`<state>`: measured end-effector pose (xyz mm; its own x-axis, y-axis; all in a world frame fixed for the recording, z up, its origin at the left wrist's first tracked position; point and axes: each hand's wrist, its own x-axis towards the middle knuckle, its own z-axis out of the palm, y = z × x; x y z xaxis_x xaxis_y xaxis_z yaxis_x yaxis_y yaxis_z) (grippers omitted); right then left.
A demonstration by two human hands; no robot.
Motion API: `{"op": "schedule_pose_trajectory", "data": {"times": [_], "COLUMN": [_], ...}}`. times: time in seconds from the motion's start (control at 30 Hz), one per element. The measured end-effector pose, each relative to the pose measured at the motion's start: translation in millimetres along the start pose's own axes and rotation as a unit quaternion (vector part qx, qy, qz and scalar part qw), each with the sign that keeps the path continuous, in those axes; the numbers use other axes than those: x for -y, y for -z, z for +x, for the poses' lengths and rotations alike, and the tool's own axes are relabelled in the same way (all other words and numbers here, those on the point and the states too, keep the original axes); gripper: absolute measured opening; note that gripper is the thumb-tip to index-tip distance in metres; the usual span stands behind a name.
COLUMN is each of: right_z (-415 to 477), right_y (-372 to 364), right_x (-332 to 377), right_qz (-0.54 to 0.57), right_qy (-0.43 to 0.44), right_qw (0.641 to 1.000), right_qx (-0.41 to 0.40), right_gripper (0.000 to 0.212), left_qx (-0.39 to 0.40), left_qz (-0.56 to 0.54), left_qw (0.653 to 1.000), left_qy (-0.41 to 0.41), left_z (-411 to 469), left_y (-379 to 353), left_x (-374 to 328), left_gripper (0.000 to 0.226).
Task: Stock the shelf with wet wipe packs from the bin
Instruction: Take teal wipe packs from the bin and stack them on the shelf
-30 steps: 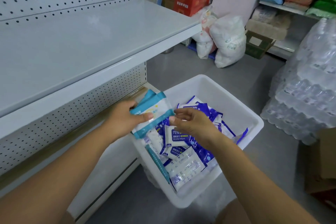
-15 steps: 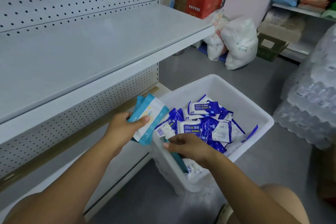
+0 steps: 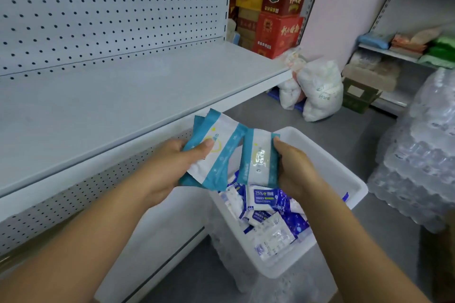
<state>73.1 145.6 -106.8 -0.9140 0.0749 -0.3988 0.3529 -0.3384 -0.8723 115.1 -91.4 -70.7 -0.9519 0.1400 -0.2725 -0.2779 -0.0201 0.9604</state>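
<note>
My left hand (image 3: pixel 172 165) grips a small stack of teal-and-white wet wipe packs (image 3: pixel 219 152), thumb on top, just below the front edge of the white shelf (image 3: pixel 123 96). My right hand (image 3: pixel 293 170) holds another teal-and-white pack (image 3: pixel 258 157) upright by its right edge, touching the left stack. Both are above the near left corner of the white plastic bin (image 3: pixel 344 174), where several blue-and-white alcohol wipe packs (image 3: pixel 268 211) lie in a heap.
A perforated back panel (image 3: pixel 110 7) rises behind the shelf. Red and yellow cartons (image 3: pixel 275 7) are stacked beyond its right end. White sacks (image 3: pixel 317 91) sit on the grey floor. Shrink-wrapped water bottles (image 3: pixel 423 155) stand at right, next to another stocked shelf (image 3: pixel 413 51).
My right hand lifted a teal pack out of the bin and brought it up beside the stack. My left hand rose slightly with its packs.
</note>
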Motion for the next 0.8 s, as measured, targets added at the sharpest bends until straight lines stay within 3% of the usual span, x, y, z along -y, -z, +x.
{"op": "schedule_pose_trajectory", "data": {"times": [0.2, 0.37, 0.6, 0.8], "right_z": [-16, -28, -56, -79], "right_y": [-69, -149, -261, -339], "right_x": [29, 33, 13, -18], "right_qz": [-0.053, -0.092, -0.030, 0.025], "right_qy": [0.061, 0.083, 0.059, 0.022], "right_qw": [0.988, 0.976, 0.955, 0.932], "right_qx": [0.131, 0.177, 0.290, 0.361], "right_gripper": [0.027, 0.031, 0.033, 0.029], "left_qx": [-0.086, -0.155, -0.319, -0.383], "left_qz": [-0.111, -0.178, -0.087, -0.061], "left_qw": [0.989, 0.969, 0.933, 0.903], "left_qy": [-0.051, -0.077, -0.143, -0.186], "left_z": [-18, -45, -97, -129], "left_y": [53, 111, 178, 215], "left_x": [-36, -45, -41, -40], "left_gripper": [0.031, 0.034, 0.060, 0.050]}}
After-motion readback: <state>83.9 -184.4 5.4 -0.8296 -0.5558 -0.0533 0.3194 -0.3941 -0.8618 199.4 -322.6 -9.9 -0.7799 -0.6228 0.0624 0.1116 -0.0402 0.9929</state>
